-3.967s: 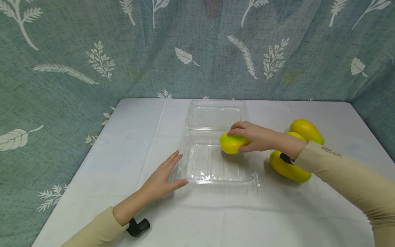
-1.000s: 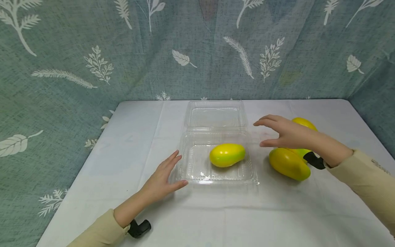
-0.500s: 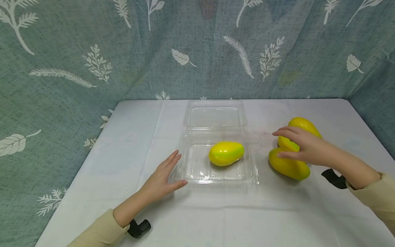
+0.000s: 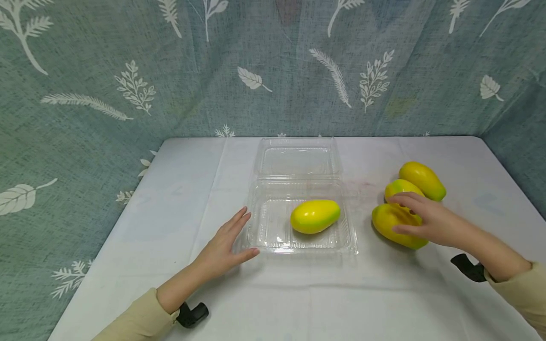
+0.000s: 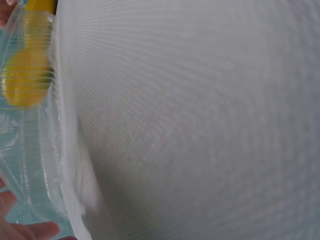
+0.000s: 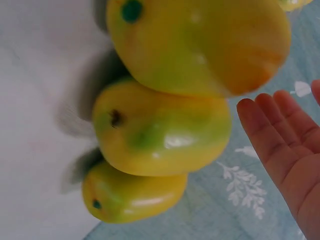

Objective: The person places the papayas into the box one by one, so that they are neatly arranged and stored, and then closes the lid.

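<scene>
**Right hand (image 4: 431, 219) shifts nearer, over the near mango (image 4: 389, 222)**

Since the earlier frame, the packed mango (image 4: 314, 216) has also settled slightly nearer; we see it lying loose in the clear container (image 4: 270, 222). Our right fingers are parted and grip nothing; whether they touch fruit, we cannot tell. Our left hand (image 4: 222, 247) lies spread beside the container's left edge. Three mangoes crowd the right of the counter (image 4: 367, 293), so we judge a wide grasp could knock the middle mango (image 4: 401, 186) away.
</scene>
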